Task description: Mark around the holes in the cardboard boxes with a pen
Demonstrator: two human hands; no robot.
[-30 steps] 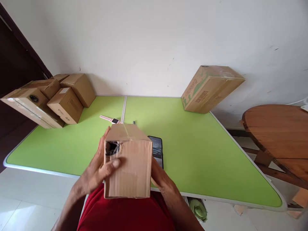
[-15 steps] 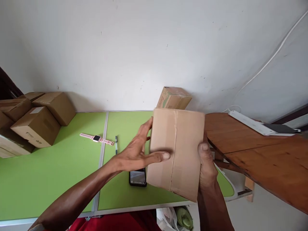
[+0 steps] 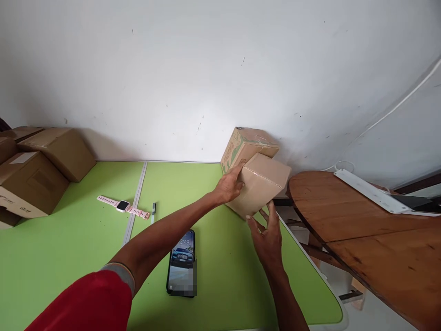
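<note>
A plain brown cardboard box (image 3: pixel 257 184) is tilted at the right back of the green table (image 3: pixel 213 271), in front of a second cardboard box with green print (image 3: pixel 250 140). My left hand (image 3: pixel 229 186) grips its left side, thumb and fingers against the cardboard. From below and in front, my right hand (image 3: pixel 267 232) holds the box's lower edge with thumb and fingertips. Whether the lowest edge touches the table is hard to make out. A phone (image 3: pixel 182 266) with a lit screen lies below my left forearm.
Several cardboard boxes (image 3: pixel 34 179) stand at the left. A pink-strapped smartwatch (image 3: pixel 122 206) and a pen (image 3: pixel 153 211), partly hidden by my arm, lie mid-table. At the right is a wooden table (image 3: pixel 344 207) bearing a white flat device (image 3: pixel 370 191). A wall (image 3: pixel 179 82) rises behind.
Both hands have carried the plain box away from me to the back, beside the printed box. The right hand has shifted from its right side to its lower edge. The view has shifted too.
</note>
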